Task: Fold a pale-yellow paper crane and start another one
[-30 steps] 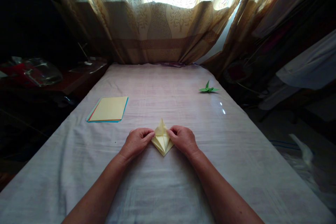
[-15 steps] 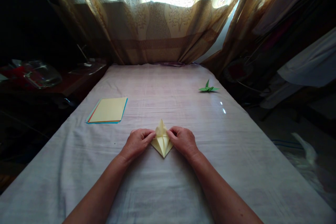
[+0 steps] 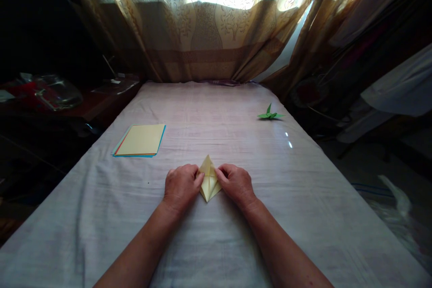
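A pale yellow sheet of origami paper (image 3: 209,184), folded into a narrow diamond with creases down its middle, lies on the cloth between my hands. One tip points away from me and the other towards me. My left hand (image 3: 182,185) is closed at the paper's left edge, its thumb pressing on the fold. At the right edge my right hand (image 3: 236,183) pinches the paper between thumb and curled fingers. The undersides of the paper and the fingertips beneath it are hidden.
A stack of square coloured paper (image 3: 141,139), yellow on top, lies to the left. A folded green paper crane (image 3: 270,114) sits at the far right. The pale cloth (image 3: 209,112) has wrinkles; a curtain (image 3: 205,31) hangs behind the far edge.
My left hand has turned inward and shifted slightly right, bringing the paper's left side in. The paper looks narrower on the left, and its upper part lies flatter. My right hand stays nearly still.
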`<state>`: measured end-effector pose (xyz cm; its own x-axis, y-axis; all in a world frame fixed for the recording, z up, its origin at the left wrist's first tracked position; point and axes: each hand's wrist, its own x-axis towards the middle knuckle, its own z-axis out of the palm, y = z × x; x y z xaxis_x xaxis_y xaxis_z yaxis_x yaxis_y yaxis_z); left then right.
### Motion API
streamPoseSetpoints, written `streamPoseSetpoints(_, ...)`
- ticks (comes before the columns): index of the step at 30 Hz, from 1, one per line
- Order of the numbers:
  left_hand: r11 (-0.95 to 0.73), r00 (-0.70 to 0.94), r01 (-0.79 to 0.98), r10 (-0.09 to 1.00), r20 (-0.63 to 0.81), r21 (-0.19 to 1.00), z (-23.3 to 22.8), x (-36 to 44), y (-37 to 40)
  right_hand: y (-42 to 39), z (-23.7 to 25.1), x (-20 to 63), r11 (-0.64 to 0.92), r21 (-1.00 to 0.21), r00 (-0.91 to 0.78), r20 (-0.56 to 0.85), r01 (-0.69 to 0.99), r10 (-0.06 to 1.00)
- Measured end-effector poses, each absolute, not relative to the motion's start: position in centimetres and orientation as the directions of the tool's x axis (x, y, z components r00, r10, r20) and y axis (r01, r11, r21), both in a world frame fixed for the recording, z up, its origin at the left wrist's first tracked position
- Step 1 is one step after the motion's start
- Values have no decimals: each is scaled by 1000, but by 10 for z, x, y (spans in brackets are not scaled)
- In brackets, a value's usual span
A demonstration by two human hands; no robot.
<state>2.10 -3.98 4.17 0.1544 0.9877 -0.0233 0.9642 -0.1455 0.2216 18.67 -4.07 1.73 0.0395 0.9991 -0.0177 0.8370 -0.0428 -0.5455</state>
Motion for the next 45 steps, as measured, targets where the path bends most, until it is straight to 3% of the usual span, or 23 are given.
streamPoseSetpoints(12, -28, 41, 986, 996, -73, 165, 47, 27, -36, -41, 19, 187, -21, -518, 13, -20, 855, 1000)
streamPoseSetpoints(15, -39, 75, 953, 991, -109, 300, 48, 18, -35, -41, 20, 187, -29, -506, 17, -28, 862, 999)
streamPoseSetpoints(19, 2, 146, 770, 973, -179, 638, 39, -9, -26, -40, 18, 187, -35, -503, 20, -34, 864, 999)
streamPoseSetpoints(21, 51, 131, 708, 971, -202, 704, 34, -17, -21, -40, 17, 187, -33, -497, 22, -28, 867, 999)
streamPoseSetpoints(25, -10, 254, 614, 949, -186, 789, 27, -12, -18, -39, 16, 185, -40, -481, 32, -26, 876, 999)
streamPoseSetpoints(36, -34, 199, 744, 964, -174, 667, 23, 6, -13, -38, 15, 182, -55, -456, 56, -11, 888, 998)
streamPoseSetpoints(45, -27, 309, 680, 917, -253, 733, 25, -3, 0, -39, 15, 181, -58, -432, 57, -16, 900, 998)
